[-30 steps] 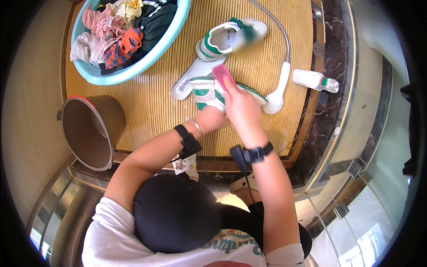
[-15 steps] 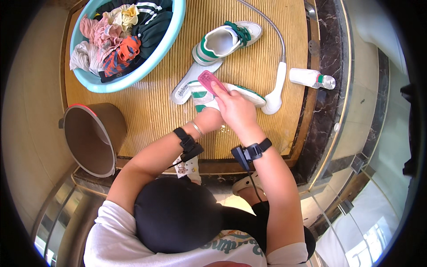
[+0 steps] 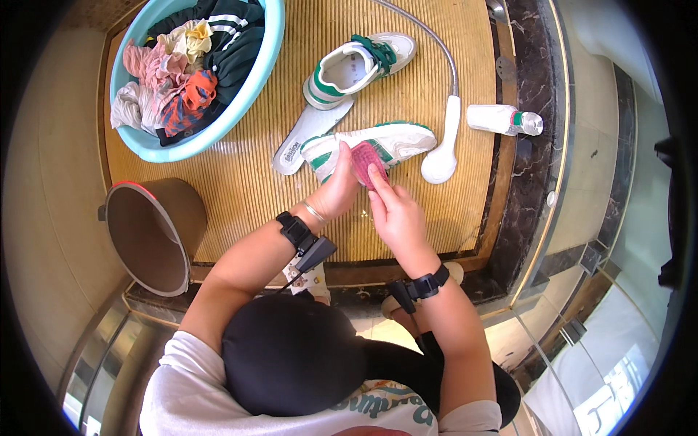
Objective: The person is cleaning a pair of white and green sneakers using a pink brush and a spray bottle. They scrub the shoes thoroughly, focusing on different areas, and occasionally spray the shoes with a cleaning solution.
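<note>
My right hand [image 3: 398,218] is closed around a pink brush [image 3: 367,161], its bristle side not clearly visible. The brush lies against the near side of a white and green sneaker [image 3: 407,142], around its middle. My left hand [image 3: 336,192] grips this sneaker near the heel, thumb up along its side and other fingers partly hidden. Just beyond lies a loose grey insole [image 3: 309,134]. The matching sneaker [image 3: 363,69], with green laces, rests upright farther back and touches the insole's far end.
A light blue basin [image 3: 273,54] full of clothes stands at the far left, with a brown bucket [image 3: 190,211] nearer. To the right, a white shower head [image 3: 439,166] on its hose lies on the slatted mat [image 3: 240,196]. A clear bottle [image 3: 494,118] lies beyond it.
The brush has moved from the sneaker's heel end down and right to its near side. The sneaker has tilted, showing more of its upper, and my left thumb now points up along it.
</note>
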Demonstrator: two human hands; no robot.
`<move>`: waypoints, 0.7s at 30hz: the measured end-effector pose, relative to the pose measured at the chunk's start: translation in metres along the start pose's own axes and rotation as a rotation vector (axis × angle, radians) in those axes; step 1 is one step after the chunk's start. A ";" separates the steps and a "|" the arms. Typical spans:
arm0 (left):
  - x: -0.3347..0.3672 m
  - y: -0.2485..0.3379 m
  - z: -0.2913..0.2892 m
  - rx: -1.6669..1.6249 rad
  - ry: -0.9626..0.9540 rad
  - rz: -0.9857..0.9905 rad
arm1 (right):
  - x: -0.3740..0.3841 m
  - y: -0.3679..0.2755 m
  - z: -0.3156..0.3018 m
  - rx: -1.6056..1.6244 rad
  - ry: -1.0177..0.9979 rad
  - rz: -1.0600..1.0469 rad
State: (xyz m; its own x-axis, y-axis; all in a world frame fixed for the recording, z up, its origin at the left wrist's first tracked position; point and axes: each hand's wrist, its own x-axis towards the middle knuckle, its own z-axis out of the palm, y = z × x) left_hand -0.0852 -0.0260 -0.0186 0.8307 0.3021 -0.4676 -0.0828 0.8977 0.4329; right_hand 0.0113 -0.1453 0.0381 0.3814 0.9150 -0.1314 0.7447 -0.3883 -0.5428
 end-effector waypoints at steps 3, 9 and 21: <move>-0.002 0.001 0.008 0.134 0.044 0.088 | 0.022 0.028 -0.018 -0.232 -0.048 0.149; 0.001 0.020 0.012 -0.121 0.007 -0.059 | 0.018 0.002 0.002 0.106 0.055 0.162; 0.013 0.036 0.009 -0.359 0.160 -0.156 | 0.014 -0.002 0.015 0.227 0.111 0.061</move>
State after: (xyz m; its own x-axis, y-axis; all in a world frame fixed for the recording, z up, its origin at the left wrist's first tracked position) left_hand -0.0725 0.0076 -0.0022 0.7552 0.1739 -0.6320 -0.1724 0.9829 0.0644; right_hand 0.0064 -0.1303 0.0246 0.4889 0.8682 -0.0851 0.5813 -0.3970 -0.7103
